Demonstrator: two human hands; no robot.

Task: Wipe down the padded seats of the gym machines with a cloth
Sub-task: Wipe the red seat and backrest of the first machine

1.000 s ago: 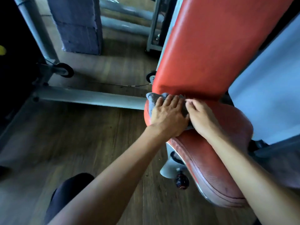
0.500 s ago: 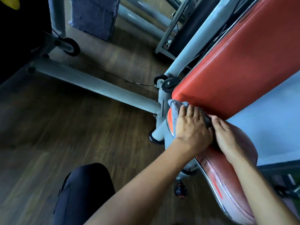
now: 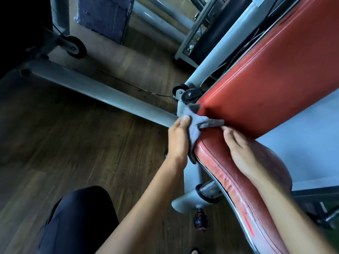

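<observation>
1. Head view: the grey cloth (image 3: 195,128) drapes over the rear left corner of the red seat (image 3: 218,162), just under the lower edge of the backrest (image 3: 275,79). Our left hand (image 3: 178,142) grips it at the seat's side edge, thumb on top.
2. Our right hand (image 3: 242,153) lies flat on the seat top, fingers straight, with the fingertips near the cloth's end.
3. Left of the seat edge lies open wooden floor (image 3: 73,143).
4. A grey frame tube (image 3: 102,92) ends just beside our left hand. Two pulley wheels (image 3: 190,94) sit just above the cloth, and a knob (image 3: 201,221) hangs below the seat.
</observation>
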